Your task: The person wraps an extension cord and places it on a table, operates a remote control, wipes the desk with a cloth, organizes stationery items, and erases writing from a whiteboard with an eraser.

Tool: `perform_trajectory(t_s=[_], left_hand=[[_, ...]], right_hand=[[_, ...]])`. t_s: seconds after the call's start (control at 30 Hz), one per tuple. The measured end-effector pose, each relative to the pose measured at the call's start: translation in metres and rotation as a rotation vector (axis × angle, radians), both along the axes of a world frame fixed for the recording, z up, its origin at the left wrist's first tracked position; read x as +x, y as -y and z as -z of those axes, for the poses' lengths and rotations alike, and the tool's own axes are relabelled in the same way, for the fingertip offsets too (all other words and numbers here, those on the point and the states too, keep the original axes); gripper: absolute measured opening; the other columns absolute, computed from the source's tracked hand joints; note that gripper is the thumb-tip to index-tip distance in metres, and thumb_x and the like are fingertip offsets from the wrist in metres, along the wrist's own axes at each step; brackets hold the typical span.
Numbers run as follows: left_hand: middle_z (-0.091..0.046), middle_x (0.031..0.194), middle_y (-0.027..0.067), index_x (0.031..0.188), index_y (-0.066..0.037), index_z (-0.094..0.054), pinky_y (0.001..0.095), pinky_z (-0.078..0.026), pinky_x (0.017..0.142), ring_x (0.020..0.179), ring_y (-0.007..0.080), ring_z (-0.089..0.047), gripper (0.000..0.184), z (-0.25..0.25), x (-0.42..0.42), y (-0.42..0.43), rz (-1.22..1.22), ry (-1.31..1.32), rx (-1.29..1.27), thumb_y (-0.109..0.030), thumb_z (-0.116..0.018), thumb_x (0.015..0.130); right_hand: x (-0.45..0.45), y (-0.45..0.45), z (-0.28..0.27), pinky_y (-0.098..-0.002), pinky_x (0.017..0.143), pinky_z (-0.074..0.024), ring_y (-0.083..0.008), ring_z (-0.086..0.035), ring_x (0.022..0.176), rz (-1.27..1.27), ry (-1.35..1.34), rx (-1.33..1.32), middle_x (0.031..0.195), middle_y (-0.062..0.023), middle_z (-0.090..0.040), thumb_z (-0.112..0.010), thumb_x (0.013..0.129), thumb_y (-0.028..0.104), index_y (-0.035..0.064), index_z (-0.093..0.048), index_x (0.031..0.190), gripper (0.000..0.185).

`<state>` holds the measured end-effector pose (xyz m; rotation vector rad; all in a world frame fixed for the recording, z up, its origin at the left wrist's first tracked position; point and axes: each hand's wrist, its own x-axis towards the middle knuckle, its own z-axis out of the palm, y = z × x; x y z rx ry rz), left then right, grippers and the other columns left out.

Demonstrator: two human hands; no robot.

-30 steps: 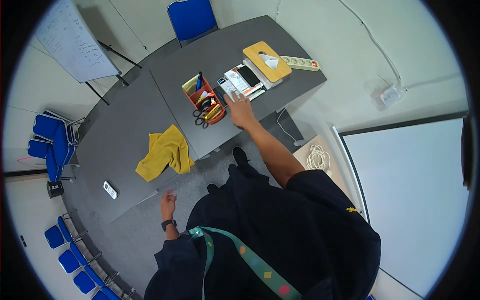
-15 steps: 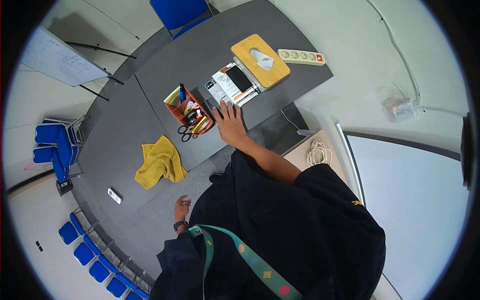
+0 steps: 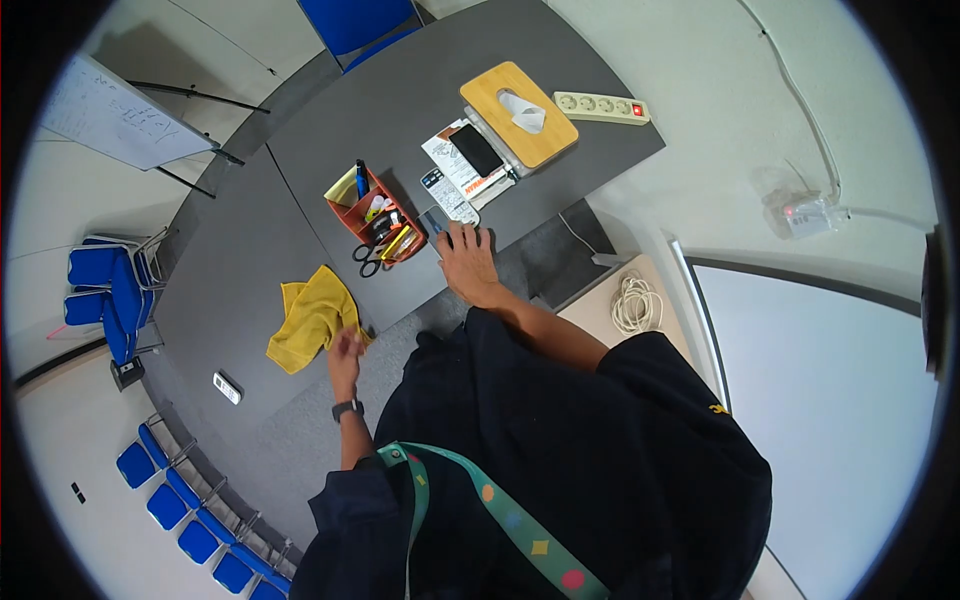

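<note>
My right hand [image 3: 468,264] lies palm down at the table edge, fingers spread, fingertips at the lower end of a white calculator-like device [image 3: 449,195] and a dark flat object [image 3: 434,222]. Just left of them stands a red-brown organizer [image 3: 377,216] with pens and black-handled scissors [image 3: 368,262]. Above the device, a black phone [image 3: 476,150] rests on white printed boxes or booklets [image 3: 447,154]. My left hand [image 3: 346,352] hovers by the right edge of a crumpled yellow cloth [image 3: 312,322], fingers loosely bent and apart, slightly blurred.
A wooden-topped tissue box [image 3: 540,138] and a power strip [image 3: 599,108] are at the upper right of the table [image 3: 250,250]. A white remote [image 3: 227,387] lies at the left. Coiled cable [image 3: 636,306] rests on a side surface; a blue chair [image 3: 357,22] stands behind.
The white device has shifted down, away from the printed boxes, near my right fingers. My left hand has risen up and left to the yellow cloth's edge. The view first swung, then nearly settled.
</note>
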<state>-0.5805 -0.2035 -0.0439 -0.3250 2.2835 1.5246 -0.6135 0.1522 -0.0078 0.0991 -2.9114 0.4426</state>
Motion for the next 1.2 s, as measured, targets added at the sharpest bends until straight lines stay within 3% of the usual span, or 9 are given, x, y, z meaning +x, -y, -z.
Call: perform_trajectory(t_s=[0.17,0.53,0.6,0.7,0.8,0.87,1.0,1.13,1.2], left_hand=[[-0.064,0.095,0.0055,0.132,-0.005,-0.053,0.0263,-0.052,0.067,0.082,0.0128,-0.062,0.042,-0.062,-0.098,-0.067,-0.035,-0.137,0.194,-0.027,-0.062,0.097],[-0.067,0.092,0.0096,0.117,0.000,-0.057,0.0306,-0.054,0.063,0.071,0.0159,-0.066,0.044,-0.053,-0.203,-0.127,0.192,-0.022,-0.018,-0.037,-0.063,0.095],[-0.068,0.083,0.0100,0.104,0.001,-0.061,0.0298,-0.052,0.061,0.075,0.0189,-0.068,0.034,-0.050,-0.200,-0.132,0.218,-0.106,-0.066,-0.031,-0.066,0.092],[-0.069,0.098,0.0256,0.103,0.004,-0.065,0.0459,-0.051,0.085,0.096,0.0427,-0.066,0.038,-0.033,-0.201,-0.141,0.305,-0.311,-0.338,-0.024,-0.071,0.078],[-0.069,0.098,0.0252,0.103,0.004,-0.065,0.0458,-0.052,0.083,0.093,0.0399,-0.068,0.039,-0.032,-0.195,-0.152,0.295,-0.351,-0.328,-0.024,-0.070,0.077],[-0.070,0.086,0.0111,0.103,0.002,-0.064,0.0342,-0.053,0.056,0.069,0.0207,-0.070,0.025,0.017,-0.213,-0.155,0.327,-0.369,-0.188,-0.014,-0.066,0.084],[-0.069,0.084,0.0101,0.102,-0.001,-0.062,0.0304,-0.055,0.055,0.067,0.0201,-0.070,0.021,-0.026,-0.188,-0.177,0.234,-0.089,0.131,-0.014,-0.066,0.086],[-0.065,0.078,0.0049,0.097,-0.004,-0.061,0.0277,-0.053,0.055,0.065,0.0168,-0.066,0.020,-0.015,-0.195,-0.182,0.231,-0.053,0.138,-0.016,-0.072,0.087],[-0.066,0.091,0.0123,0.100,0.000,-0.054,0.0357,-0.059,0.057,0.069,0.0204,-0.069,0.028,0.013,-0.214,-0.171,0.316,-0.026,0.225,-0.018,-0.072,0.088]], right_hand=[[0.003,0.013,-0.004,-0.0467,0.086,-0.0381,-0.0301,-0.050,0.101,0.084,0.071,-0.037,0.108,-0.0146,-0.052,-0.065,0.082,0.018,0.0048,-0.057,0.117,0.039],[0.033,0.051,0.002,-0.0470,0.088,-0.0450,-0.0393,-0.050,0.106,0.360,0.126,-0.061,0.115,-0.0211,-0.050,-0.068,0.075,0.014,0.0046,-0.052,0.118,0.047],[0.042,0.054,-0.003,-0.0476,0.089,-0.0457,-0.0406,-0.050,0.106,0.392,0.100,-0.105,0.115,-0.0219,-0.050,-0.070,0.073,0.014,0.0044,-0.051,0.118,0.050],[0.063,0.054,-0.005,-0.0468,0.091,-0.0448,-0.0401,-0.052,0.104,0.489,0.091,-0.292,0.112,-0.0223,-0.054,-0.074,0.070,0.015,0.0039,-0.049,0.121,0.058],[0.094,0.051,-0.002,-0.0445,0.089,-0.0467,-0.0389,-0.056,0.101,0.641,0.085,-0.494,0.109,-0.0228,-0.059,-0.077,0.069,0.016,0.0031,-0.048,0.120,0.060],[0.130,0.046,-0.003,-0.0418,0.084,-0.0487,-0.0333,-0.060,0.091,0.711,0.066,-0.932,0.106,-0.0198,-0.060,-0.079,0.070,0.017,0.0020,-0.047,0.120,0.061],[0.206,0.034,0.022,-0.0420,0.082,-0.0509,-0.0344,-0.063,0.092,0.892,0.061,-1.054,0.105,-0.0196,-0.061,-0.080,0.069,0.021,0.0049,-0.046,0.120,0.063],[0.278,0.018,0.051,-0.0383,0.079,-0.0531,-0.0254,-0.065,0.093,1.198,-0.027,-1.270,0.100,-0.0198,-0.066,-0.081,0.069,0.022,0.0019,-0.047,0.120,0.064],[0.313,-0.001,0.083,-0.0345,0.065,-0.0534,-0.0212,-0.064,0.081,1.448,-0.048,-1.283,0.098,-0.0182,-0.064,-0.081,0.070,0.018,0.0009,-0.045,0.119,0.063]])
